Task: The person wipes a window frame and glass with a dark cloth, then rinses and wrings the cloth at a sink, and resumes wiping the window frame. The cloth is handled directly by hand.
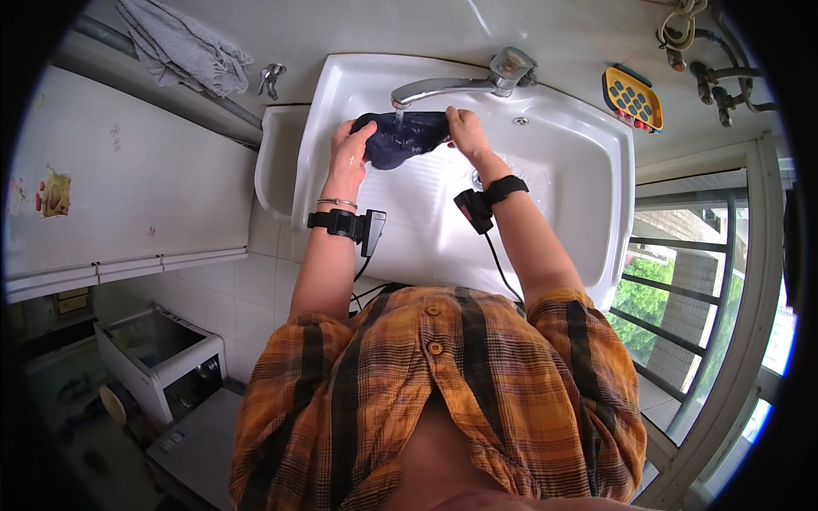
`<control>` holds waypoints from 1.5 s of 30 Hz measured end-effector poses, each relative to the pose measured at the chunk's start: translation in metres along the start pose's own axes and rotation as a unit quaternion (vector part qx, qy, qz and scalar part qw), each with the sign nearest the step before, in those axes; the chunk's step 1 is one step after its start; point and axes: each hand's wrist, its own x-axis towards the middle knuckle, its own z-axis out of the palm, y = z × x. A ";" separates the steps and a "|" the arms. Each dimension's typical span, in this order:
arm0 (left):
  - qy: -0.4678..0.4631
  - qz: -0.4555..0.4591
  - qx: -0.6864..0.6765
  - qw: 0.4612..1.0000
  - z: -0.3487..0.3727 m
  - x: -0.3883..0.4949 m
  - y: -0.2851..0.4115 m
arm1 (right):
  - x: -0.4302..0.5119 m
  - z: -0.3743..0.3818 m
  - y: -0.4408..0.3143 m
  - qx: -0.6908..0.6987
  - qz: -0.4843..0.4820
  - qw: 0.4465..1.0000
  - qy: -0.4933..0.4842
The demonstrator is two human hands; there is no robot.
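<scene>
A dark navy sock-like cloth [399, 142] is stretched sideways between my two hands, under the running faucet. My left hand [349, 150] grips its left end, thumb on top. At the other end, my right hand [468, 133] pinches the upper right corner. Water falls from the spout of the chrome faucet [447, 88] onto the cloth, and its surface looks wet. Both hands are above the ribbed washboard slope of the white ceramic sink [409, 220]. The sink's basin lies to the right, its drain [477, 179] partly behind my right wrist.
A yellow soap holder [632, 99] is fixed to the wall at right, near several pipe valves [712, 89]. A grey towel [185, 51] hangs at upper left beside a small wall tap [271, 81]. Cables run from the black wrist devices [374, 233] toward my body.
</scene>
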 end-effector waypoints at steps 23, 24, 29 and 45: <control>-0.004 0.107 0.189 0.976 0.009 0.007 -0.023 | -0.046 -0.006 -0.044 0.251 -0.085 0.957 -0.121; -0.064 0.062 0.078 0.993 0.010 0.007 -0.022 | -0.046 -0.006 -0.042 0.235 -0.066 0.961 -0.131; -0.132 0.075 -0.054 0.987 0.015 0.000 -0.010 | -0.044 0.000 -0.024 0.007 0.000 0.986 -0.164; -0.230 0.174 0.075 0.954 0.021 -0.029 0.044 | -0.032 0.009 -0.024 -0.180 -0.070 0.958 -0.211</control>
